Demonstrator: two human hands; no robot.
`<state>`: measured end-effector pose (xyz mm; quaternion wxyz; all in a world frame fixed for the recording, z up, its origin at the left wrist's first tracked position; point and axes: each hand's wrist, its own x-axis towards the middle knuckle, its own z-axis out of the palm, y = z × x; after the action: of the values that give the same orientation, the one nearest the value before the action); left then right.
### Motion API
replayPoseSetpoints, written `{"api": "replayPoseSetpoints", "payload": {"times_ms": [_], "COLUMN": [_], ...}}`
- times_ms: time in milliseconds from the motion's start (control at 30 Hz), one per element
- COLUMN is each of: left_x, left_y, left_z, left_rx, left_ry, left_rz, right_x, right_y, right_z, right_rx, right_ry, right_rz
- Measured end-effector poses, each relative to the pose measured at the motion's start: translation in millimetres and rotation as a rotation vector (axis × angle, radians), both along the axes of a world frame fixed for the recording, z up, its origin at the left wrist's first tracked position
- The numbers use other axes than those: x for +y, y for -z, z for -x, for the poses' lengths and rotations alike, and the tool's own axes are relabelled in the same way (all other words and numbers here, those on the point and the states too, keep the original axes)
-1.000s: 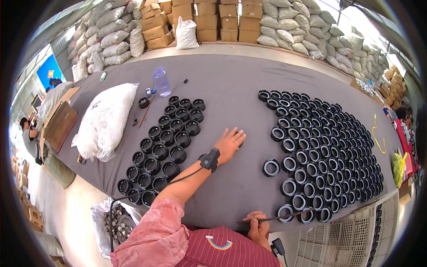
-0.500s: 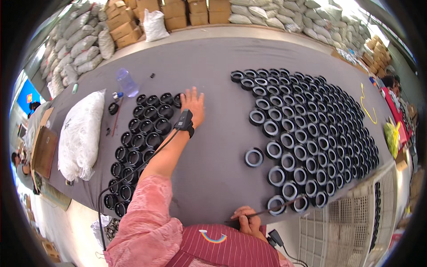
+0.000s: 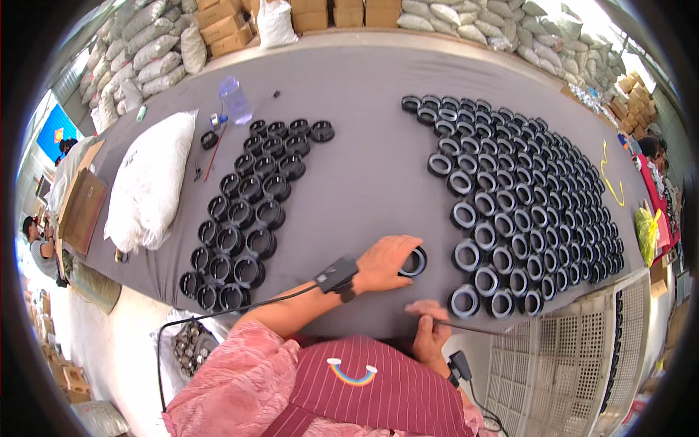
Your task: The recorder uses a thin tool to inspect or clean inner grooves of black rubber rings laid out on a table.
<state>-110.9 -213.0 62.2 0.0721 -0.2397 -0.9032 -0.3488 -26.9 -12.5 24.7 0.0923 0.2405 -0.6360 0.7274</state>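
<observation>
My left hand (image 3: 384, 262) rests on a single black ring (image 3: 414, 261) lying apart on the grey table (image 3: 364, 109), fingers closed over its left side. A black sensor is strapped to that wrist (image 3: 336, 277), with a cable trailing back. My right hand (image 3: 429, 328) sits near the table's front edge, gripping a thin dark rod (image 3: 473, 329) that points right. A large field of black rings with pale insides (image 3: 524, 189) fills the right of the table. A smaller group of plain black rings (image 3: 247, 204) lies to the left.
A full white sack (image 3: 149, 182) lies at the table's left, a clear bottle (image 3: 234, 100) behind it. Sacks and cartons (image 3: 218, 29) line the back wall. A white wire rack (image 3: 575, 364) stands at the front right. People sit at far left (image 3: 36, 240) and right (image 3: 652, 149).
My left hand has drawn back from the left group of rings to the lone ring near the front. The view has tilted down and toward the table.
</observation>
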Motion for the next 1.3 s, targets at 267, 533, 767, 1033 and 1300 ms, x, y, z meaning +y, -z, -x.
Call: {"api": "replayPoseSetpoints", "payload": {"times_ms": [267, 533, 767, 1033, 1300], "left_x": [-24.7, -34.8, -33.8, -34.6, -39.7], "left_y": [-9.5, 0.4, 0.7, -4.1, 2.7], "left_z": [-97.6, -112.8, -112.8, -109.9, -107.1], "left_rx": [-0.049, 0.028, 0.068, 0.058, -0.030], "left_ry": [-0.115, -0.139, -0.170, -0.160, -0.155], "left_rz": [-0.244, -0.210, -0.243, -0.226, -0.299], "right_x": [-18.6, -29.9, -33.2, -36.7, -53.9], "right_y": [-18.7, -29.3, -39.9, -56.5, -29.6], "right_z": [6.2, 3.5, 7.5, 23.9, 22.2], "right_rx": [0.091, 0.100, 0.065, 0.218, 0.198], "right_ry": [0.002, -0.017, 0.017, 0.138, -0.009], "right_rz": [-0.101, -0.314, -0.428, -0.578, -0.404]}}
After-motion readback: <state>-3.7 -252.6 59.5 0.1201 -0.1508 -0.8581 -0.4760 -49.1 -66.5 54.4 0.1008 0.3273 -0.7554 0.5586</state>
